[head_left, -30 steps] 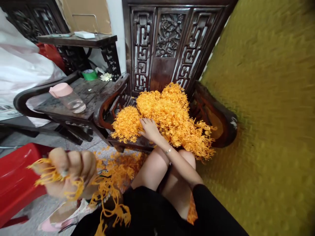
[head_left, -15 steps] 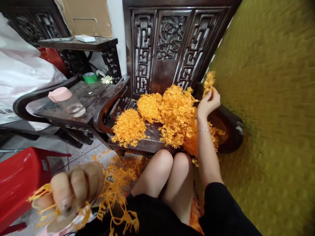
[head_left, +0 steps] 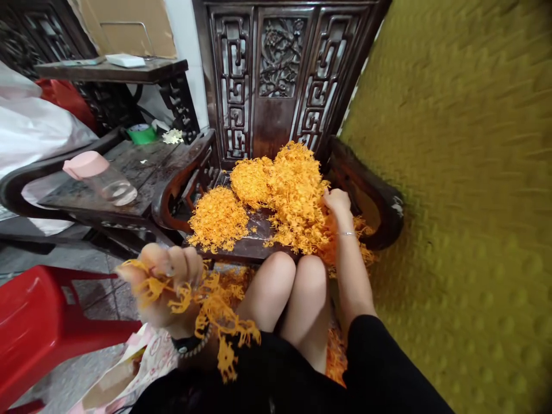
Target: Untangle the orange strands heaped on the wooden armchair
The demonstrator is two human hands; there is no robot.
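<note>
My left hand [head_left: 166, 282] is closed in a fist round curly orange strands [head_left: 222, 316], knotted and fringed, that stick out past the thumb and hang from its underside. At the right side of the largest orange heap [head_left: 297, 198], my right hand [head_left: 338, 202] has its fingers curled in against the strands; its fingertips are partly hidden. Two more rounded heaps lie to the left on the dark wooden chair seat [head_left: 259, 227]: a front one [head_left: 219, 219] and one behind it [head_left: 252, 181].
The carved chair back [head_left: 276, 115] rises behind the heaps. A bottle with a pink lid [head_left: 101, 175] and green tape [head_left: 142, 133] rest on the neighbouring chair. A red plastic stool [head_left: 38, 322] stands left, a mustard textured surface [head_left: 466, 201] right. Orange strands also lie on the floor.
My right hand went from the heaps' left part to the right, lifted a tuft of strands, then came down at the largest heap's right side. My left fist shifted up and right, still holding strands.
</note>
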